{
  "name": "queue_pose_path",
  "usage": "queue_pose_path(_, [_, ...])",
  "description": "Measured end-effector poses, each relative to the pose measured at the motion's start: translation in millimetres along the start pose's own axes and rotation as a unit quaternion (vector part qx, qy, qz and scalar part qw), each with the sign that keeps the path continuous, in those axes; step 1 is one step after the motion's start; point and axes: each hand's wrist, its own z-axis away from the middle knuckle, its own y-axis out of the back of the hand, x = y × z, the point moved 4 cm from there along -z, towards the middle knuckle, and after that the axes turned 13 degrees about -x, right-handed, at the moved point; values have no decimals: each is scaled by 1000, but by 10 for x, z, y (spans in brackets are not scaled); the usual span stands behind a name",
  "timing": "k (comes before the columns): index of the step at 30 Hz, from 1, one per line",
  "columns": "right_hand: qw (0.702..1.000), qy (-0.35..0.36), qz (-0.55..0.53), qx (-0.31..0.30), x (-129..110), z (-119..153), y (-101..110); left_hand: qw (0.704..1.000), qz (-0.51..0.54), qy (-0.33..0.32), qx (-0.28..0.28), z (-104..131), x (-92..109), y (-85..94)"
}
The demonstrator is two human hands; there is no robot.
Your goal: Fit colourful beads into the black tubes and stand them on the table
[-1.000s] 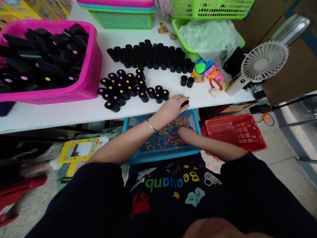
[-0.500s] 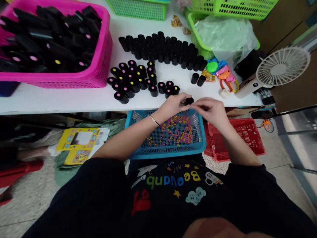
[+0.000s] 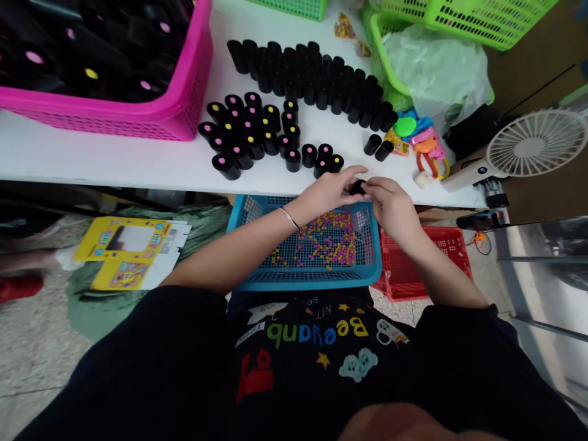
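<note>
glossy black plastic tube (image 3: pixel 357 187), plastic mesh basket (image 3: pixel 257 211) — smooth white table (image 3: pixel 114 162)

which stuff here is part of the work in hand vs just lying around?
In use: black tube pinched between left hand and right hand; blue basket of coloured beads; capped tubes; uncapped tubes; pink basket.
Lying about: fan, red basket, yellow box, plastic bag.
</note>
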Motion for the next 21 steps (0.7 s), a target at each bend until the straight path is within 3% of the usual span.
queue_pose_path(10, [998,-23,51,-12,-165,-16,-194,1000,-27,3,7,6,-44,-17])
queue_pose_path(16, [998,-30,56,-23,-163,-79,-140,999,-53,-8,9,0,-9,-4])
queue_pose_path(21, [995,-32,59,-70,-168,-286,-36,998,-61,5,6,-6,69,30])
